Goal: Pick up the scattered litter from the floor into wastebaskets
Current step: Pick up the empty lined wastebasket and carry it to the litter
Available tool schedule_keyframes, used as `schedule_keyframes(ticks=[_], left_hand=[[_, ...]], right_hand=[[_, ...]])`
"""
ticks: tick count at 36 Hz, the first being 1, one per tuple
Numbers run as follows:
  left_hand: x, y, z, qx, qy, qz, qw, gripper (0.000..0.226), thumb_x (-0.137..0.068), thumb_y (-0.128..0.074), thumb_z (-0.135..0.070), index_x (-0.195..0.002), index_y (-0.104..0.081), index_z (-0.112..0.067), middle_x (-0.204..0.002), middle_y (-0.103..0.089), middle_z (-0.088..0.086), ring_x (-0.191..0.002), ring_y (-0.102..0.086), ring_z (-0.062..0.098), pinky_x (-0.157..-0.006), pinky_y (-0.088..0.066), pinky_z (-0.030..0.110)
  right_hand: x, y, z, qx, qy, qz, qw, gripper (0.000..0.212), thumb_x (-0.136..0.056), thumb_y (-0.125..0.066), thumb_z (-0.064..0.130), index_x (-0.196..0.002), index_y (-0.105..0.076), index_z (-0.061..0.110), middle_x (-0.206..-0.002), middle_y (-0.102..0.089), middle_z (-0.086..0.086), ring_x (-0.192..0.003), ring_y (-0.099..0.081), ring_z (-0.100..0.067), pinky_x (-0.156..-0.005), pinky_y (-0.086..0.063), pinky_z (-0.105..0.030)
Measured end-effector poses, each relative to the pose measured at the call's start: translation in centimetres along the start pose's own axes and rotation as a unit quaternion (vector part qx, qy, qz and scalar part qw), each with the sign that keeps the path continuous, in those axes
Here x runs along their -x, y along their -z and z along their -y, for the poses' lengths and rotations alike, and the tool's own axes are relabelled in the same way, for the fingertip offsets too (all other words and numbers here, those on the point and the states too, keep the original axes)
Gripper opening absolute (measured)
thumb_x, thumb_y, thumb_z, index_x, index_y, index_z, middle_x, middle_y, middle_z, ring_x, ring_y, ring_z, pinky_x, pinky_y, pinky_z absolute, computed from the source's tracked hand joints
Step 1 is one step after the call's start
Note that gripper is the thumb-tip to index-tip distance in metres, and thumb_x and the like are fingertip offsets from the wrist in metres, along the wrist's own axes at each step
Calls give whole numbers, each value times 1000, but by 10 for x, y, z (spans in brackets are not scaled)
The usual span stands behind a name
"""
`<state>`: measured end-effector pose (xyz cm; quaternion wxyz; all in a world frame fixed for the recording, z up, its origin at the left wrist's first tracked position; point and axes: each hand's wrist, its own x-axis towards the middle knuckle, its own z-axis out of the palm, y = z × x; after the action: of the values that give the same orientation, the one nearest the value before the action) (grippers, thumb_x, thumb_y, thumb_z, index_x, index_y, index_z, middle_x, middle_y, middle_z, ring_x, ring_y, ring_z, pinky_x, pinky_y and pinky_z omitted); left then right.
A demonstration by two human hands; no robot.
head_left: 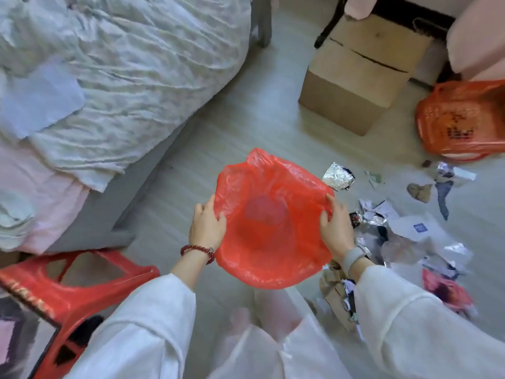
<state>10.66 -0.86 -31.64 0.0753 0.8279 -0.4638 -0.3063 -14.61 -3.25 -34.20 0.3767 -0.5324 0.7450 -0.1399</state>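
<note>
Red thin-plastic bag liner (273, 222) held mouth-up over the pale floor (232, 127), centre of view; looks draped over a round wastebasket, basket body only dimly visible through the plastic. Both hands clamped on the liner rim, on opposite sides: left hand (206, 225) grips the left edge, thumb curled over the plastic; right hand (337, 228) pinches the right edge. Red bead bracelet (197, 251) on left wrist, grey-strap watch (352, 259) on right wrist, white sleeves on both arms.

Scattered litter pile (404, 242) on the floor just right of the liner: crumpled foil, torn paper, cardboard scraps. Second orange-red printed plastic bag (461, 121) far right. Brown cardboard box (355, 77) beyond. Red plastic stool (68, 291) lower left. Bed with rumpled white quilt (123, 77) on the left.
</note>
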Motion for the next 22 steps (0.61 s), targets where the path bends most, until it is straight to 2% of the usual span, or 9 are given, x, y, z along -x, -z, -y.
schedule_keyframes(ticks=[6, 8, 10, 15, 19, 22], left_hand=[[-85, -35, 0, -32, -41, 44, 998, 53, -90, -46, -21, -141, -32, -27, -107, -43, 13, -95, -54, 37, -84, -48, 44], [-115, -59, 4, -34, -51, 66, 996, 53, -89, -46, -19, -140, -33, -27, -107, -44, 14, -97, -54, 37, -87, -47, 44], [-145, -86, 10, -44, -53, 82, 994, 53, -89, -46, -18, -140, -33, -25, -109, -44, 16, -101, -53, 37, -88, -46, 44], [-222, -171, 36, -80, -69, 112, 988, 57, -88, -48, -17, -142, -30, -21, -115, -43, 20, -106, -49, 40, -93, -43, 46], [-269, -228, 59, -113, -88, 117, 983, 55, -88, -46, -17, -141, -30, -21, -115, -43, 23, -106, -48, 42, -91, -43, 46], [-291, -253, 69, -126, -97, 109, 981, 54, -88, -46, -16, -140, -30, -20, -117, -42, 24, -110, -45, 41, -89, -42, 46]], right_hand=[[-46, -38, -16, -17, -67, 0, 998, 49, -92, -42, 6, -140, -34, 9, -130, -45, -22, -120, -44, -35, -102, -33, -42], [-66, -59, -30, -14, -84, -4, 996, 51, -91, -42, 6, -141, -32, 10, -132, -44, -21, -123, -41, -33, -105, -32, -42], [-86, -84, -48, -22, -104, -3, 994, 53, -90, -42, 4, -142, -30, 9, -133, -42, -21, -125, -38, -32, -107, -28, -37], [-132, -156, -96, -33, -163, 12, 986, 57, -92, -40, 3, -145, -22, 12, -134, -35, -20, -122, -41, -34, -98, -29, -29], [-159, -215, -137, -21, -175, 19, 984, 62, -91, -40, 3, -147, -14, 12, -130, -36, -20, -110, -47, -38, -89, -39, -36], [-170, -244, -154, -28, -179, 28, 983, 63, -91, -39, 1, -147, -12, 10, -128, -35, -20, -104, -49, -36, -86, -37, -31]])
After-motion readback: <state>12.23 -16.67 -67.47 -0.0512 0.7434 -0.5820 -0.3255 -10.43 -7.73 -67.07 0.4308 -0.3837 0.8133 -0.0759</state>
